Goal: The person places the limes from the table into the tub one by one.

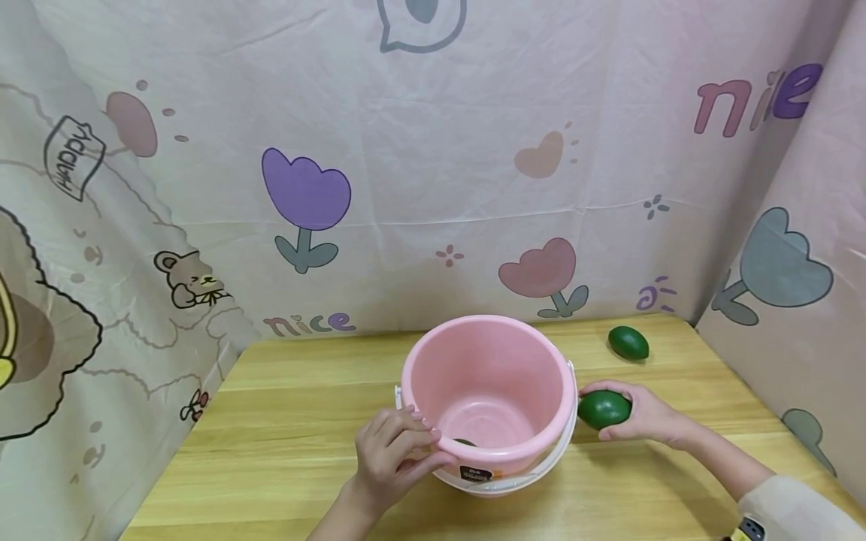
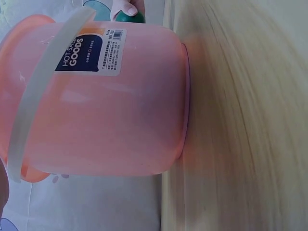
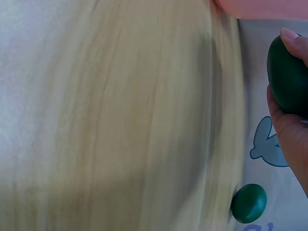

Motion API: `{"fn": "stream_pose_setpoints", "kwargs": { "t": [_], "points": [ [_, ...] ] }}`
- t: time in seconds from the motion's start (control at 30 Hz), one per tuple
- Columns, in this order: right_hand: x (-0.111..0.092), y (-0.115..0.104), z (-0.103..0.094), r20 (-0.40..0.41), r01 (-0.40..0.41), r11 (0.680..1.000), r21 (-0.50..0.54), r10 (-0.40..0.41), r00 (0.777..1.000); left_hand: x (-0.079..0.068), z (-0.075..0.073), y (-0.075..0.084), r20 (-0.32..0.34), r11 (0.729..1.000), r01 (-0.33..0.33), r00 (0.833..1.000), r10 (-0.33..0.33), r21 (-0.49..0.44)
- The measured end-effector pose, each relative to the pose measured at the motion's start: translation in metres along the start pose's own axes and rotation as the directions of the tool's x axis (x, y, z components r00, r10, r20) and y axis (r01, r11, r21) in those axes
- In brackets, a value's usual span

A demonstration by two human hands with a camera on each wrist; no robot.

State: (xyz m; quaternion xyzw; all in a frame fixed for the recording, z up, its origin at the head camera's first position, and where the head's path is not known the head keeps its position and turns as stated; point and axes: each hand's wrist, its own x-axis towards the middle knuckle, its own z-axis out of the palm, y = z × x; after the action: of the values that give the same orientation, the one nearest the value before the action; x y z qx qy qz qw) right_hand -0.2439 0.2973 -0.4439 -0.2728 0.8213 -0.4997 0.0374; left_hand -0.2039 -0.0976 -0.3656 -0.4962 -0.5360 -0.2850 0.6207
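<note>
A pink plastic bucket (image 1: 497,454) with a white handle stands upright on the table. My left hand (image 1: 394,454) grips its near-left rim, fingers over the edge and thumb on the outside. Just right of the bucket, my right hand (image 1: 643,417) holds a dark green, smooth oval fruit (image 1: 604,409) between thumb and fingers. In the right wrist view that held fruit (image 3: 286,79) appears raised off the table. Inside the bucket, a sliver of another green thing (image 1: 464,442) shows behind the near rim, mostly hidden. A second green oval fruit (image 1: 628,343) lies at the back right.
The wooden table (image 1: 304,391) reaches back to a pale cloth (image 1: 419,180) printed with flowers and words. Similar cloth hangs at both sides. The bucket's white handle (image 2: 33,96) hangs down on its near side, close to a printed label (image 2: 96,50).
</note>
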Motion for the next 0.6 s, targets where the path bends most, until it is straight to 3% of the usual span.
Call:
{"fn": "stream_pose_setpoints", "kwargs": {
  "t": [0.6],
  "points": [
    [0.003,-0.014,-0.009,0.009,-0.007,1.000,-0.025,0.007,1.000,0.001,-0.001,0.000,0.007,1.000,0.004,1.000,-0.004,0.000]
  ]
}}
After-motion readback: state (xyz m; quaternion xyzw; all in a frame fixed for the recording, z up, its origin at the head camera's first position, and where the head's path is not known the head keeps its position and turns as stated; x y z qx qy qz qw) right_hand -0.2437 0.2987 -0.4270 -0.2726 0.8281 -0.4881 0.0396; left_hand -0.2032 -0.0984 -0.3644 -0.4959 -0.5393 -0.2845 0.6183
